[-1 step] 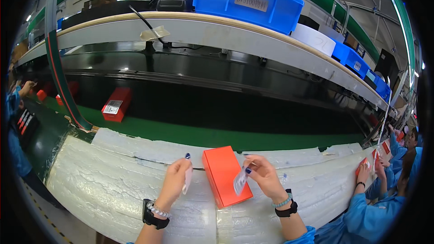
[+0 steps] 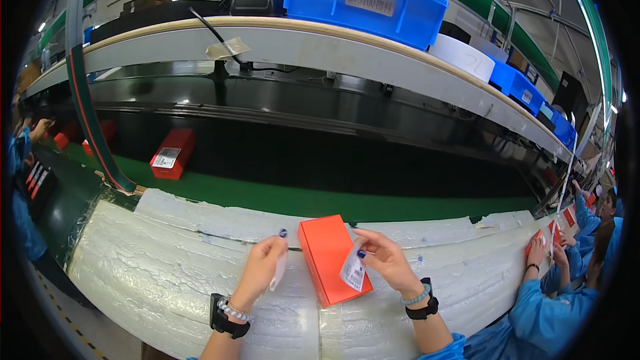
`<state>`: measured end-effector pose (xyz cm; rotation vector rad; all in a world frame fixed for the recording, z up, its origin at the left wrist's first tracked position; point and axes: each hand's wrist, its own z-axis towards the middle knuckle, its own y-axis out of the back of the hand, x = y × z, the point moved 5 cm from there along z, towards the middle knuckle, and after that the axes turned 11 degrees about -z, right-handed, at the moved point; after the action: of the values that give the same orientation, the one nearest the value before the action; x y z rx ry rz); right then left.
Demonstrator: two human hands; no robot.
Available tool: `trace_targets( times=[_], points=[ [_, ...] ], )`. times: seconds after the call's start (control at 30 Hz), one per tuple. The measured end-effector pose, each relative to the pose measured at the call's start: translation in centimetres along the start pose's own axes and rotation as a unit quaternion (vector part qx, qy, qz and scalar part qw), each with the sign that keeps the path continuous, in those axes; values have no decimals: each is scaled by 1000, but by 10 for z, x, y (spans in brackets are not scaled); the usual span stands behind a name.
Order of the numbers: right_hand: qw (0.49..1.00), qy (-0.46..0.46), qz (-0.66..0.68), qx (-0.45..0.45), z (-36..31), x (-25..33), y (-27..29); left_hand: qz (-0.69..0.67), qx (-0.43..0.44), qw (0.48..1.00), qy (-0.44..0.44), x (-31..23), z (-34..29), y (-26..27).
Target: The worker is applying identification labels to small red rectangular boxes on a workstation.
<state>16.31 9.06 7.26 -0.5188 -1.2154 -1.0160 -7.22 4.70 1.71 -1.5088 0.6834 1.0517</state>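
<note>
An orange-red box (image 2: 324,253) lies slightly turned on the wrapped work surface (image 2: 167,260), between my two hands. My right hand (image 2: 393,265) pinches a white printed label (image 2: 353,271) with a barcode over the box's right side; whether the label touches the lid I cannot tell. Left of the box, my left hand (image 2: 260,270) is closed in a pinch on a thin pale strip (image 2: 279,272) that hangs from the fingertips. Whether the strip is paper or film does not show.
Past the work surface runs a dark green conveyor belt (image 2: 280,193), carrying a red box (image 2: 173,153) with a white label. A shelf (image 2: 320,43) above holds a large blue bin (image 2: 365,3). Co-workers in blue sleeves (image 2: 550,317) handle red boxes at right; another's hand shows far left.
The label in my right hand has turned and dropped slightly, so its barcode shows more. My left hand has shifted a little to the right with the strip. The box stays put.
</note>
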Motion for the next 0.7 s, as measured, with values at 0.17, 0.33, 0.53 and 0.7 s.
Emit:
trace_targets(
  times=[0.17, 0.33, 0.53, 0.7],
  points=[
    [976, -103, -160, 110, 7, -12, -19, 187, 172, 958, 136, 3, -18, -36],
    [951, -62, -271, 134, 13, -10, -28, 227, 252, 924, 174, 34, -23, -28],
    [942, -83, -289, 149, 15, -10, -29, 285, 299, 897, 159, 25, -28, -38],
    [940, -85, -294, 150, 15, -13, -29, 290, 296, 895, 162, 25, -27, -40]
  ],
)
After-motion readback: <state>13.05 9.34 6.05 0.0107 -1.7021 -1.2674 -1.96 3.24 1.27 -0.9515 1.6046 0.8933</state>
